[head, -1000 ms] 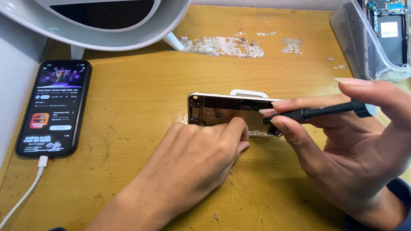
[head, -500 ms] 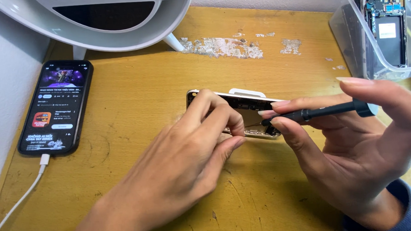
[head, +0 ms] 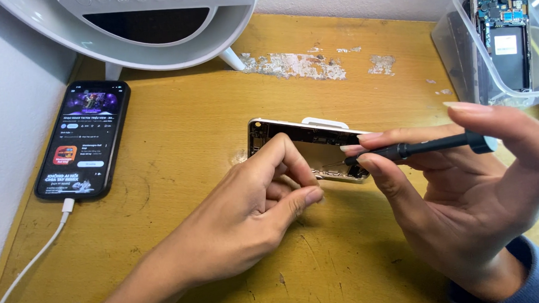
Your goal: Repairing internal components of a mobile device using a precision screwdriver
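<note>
An opened phone body [head: 281, 133] with a silvery frame lies flat at the middle of the wooden desk [head: 189, 112], its insides facing up. My right hand [head: 465, 203] grips a thin black screwdriver [head: 427, 146], whose tip rests inside the phone body near its right end. My left hand [head: 254, 207] sits at the phone's near edge, fingers curled with thumb and forefinger pinched together; whether something tiny sits between them I cannot tell.
A black smartphone [head: 84, 138] with a lit screen lies at the left, a white cable [head: 32, 259] plugged into it. A white round lamp base [head: 149, 23] stands at the back. A clear plastic bin [head: 496, 69] with a dismantled phone is at the back right.
My left hand lifted its fingers off the phone body and drew back toward me, curling into a pinch. The right hand and screwdriver stayed in place.
</note>
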